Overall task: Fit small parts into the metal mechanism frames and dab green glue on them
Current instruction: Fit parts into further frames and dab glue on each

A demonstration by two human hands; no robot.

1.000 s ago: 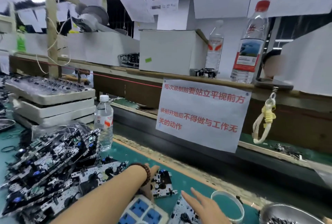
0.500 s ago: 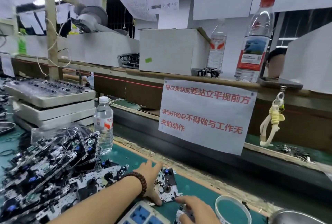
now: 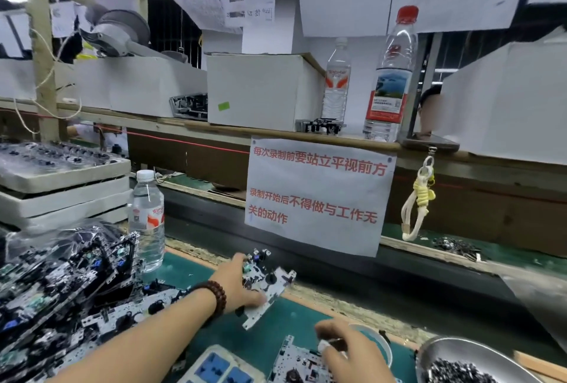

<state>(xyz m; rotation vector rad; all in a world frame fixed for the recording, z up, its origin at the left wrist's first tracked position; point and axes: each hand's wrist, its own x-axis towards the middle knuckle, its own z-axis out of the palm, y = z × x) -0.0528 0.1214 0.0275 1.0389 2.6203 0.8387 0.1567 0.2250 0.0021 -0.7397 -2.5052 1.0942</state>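
pinching a metal frame (image 3: 267, 290) off the mat, the left hand (image 3: 237, 286) grip holds firm — right hand (image 3: 346, 352) grip unclear.

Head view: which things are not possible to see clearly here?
- Right hand: blurred by motion; what its fingers pinch is unclear.
- Metal bowl: cut off by the bottom edge; the parts in it are too small.
- Metal frame: partly hidden by the left hand.

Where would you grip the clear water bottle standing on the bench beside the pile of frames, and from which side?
Probably around the waist of the water bottle, coming from its right. It stands upright, the pile of frames crowds its left and the foam trays sit behind, so only the right side over the green mat looks open.
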